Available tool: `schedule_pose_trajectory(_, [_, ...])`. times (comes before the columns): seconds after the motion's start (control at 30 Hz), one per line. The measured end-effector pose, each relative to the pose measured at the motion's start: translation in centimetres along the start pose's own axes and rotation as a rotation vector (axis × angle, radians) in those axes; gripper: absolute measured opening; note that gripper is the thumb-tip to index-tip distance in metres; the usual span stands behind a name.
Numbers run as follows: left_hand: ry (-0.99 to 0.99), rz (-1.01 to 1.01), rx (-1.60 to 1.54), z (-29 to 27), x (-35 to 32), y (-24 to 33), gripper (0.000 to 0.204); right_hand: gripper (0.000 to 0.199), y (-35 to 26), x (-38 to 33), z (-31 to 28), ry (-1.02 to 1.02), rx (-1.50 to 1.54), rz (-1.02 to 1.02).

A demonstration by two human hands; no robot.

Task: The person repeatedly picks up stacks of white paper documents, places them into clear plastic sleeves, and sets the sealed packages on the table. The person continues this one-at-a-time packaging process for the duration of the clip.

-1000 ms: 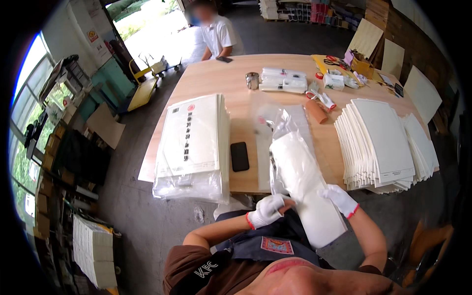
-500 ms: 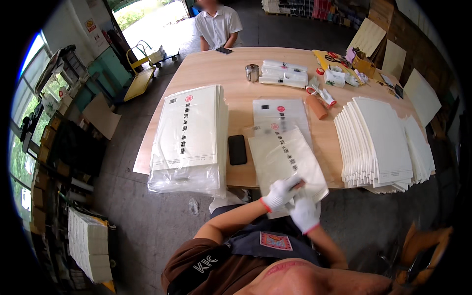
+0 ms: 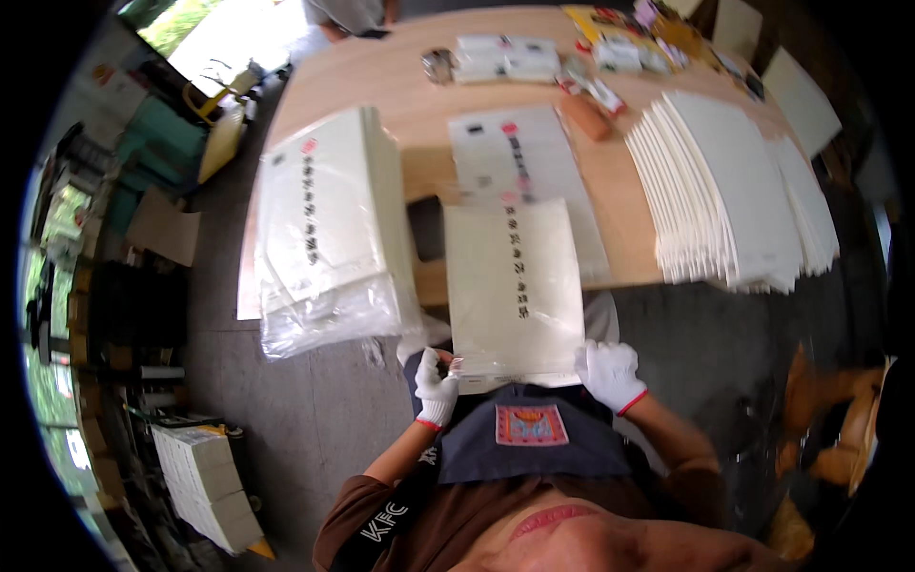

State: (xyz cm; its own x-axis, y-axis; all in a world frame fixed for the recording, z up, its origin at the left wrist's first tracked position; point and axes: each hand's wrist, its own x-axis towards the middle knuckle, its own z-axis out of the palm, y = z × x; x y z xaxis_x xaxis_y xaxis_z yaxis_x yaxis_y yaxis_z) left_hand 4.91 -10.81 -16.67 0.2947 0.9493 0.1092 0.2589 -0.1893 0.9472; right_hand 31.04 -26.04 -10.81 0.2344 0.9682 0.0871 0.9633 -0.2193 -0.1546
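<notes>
A cream printed envelope in a clear plastic bag (image 3: 486,286) spans from the table's front edge to my lap. At its lower left corner my left hand (image 3: 437,389), in a white glove with a red cuff, is closed on the bag's edge. My right hand (image 3: 612,374), gloved the same way, pinches the lower right corner. Beneath the far end lies a clear printed plastic bag (image 3: 572,200), flat on the table. To the left rises a stack of bagged envelopes (image 3: 348,205), and a black phone (image 3: 427,229) sits between it and the held bag.
A fanned pile of white envelopes (image 3: 753,210) occupies the table's right side (image 3: 624,238). Farther back are an orange-brown roll (image 3: 585,118), clear plastic rolls (image 3: 505,59), a metal cup (image 3: 437,66) and scissors (image 3: 600,92). Another person (image 3: 348,14) is at the far edge.
My hands have moved apart, from close together near the bag's lower end to its two lower corners. The bagged envelope is now straighter and nearer me. The view has tilted down.
</notes>
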Motion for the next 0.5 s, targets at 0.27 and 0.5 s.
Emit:
schedule_pose_trajectory(0.27, [-0.408,-0.03,-0.035,-3.8,-4.7,-1.5,0.024,0.026,-1.6,-6.4,1.8,-0.219,0.038,-0.049])
schedule_pose_trajectory(0.5, [-0.309,0.145,0.329,-0.6,1.1,-3.1,0.014,0.024,-0.4,-0.5,0.4,-0.255,-0.113,0.137])
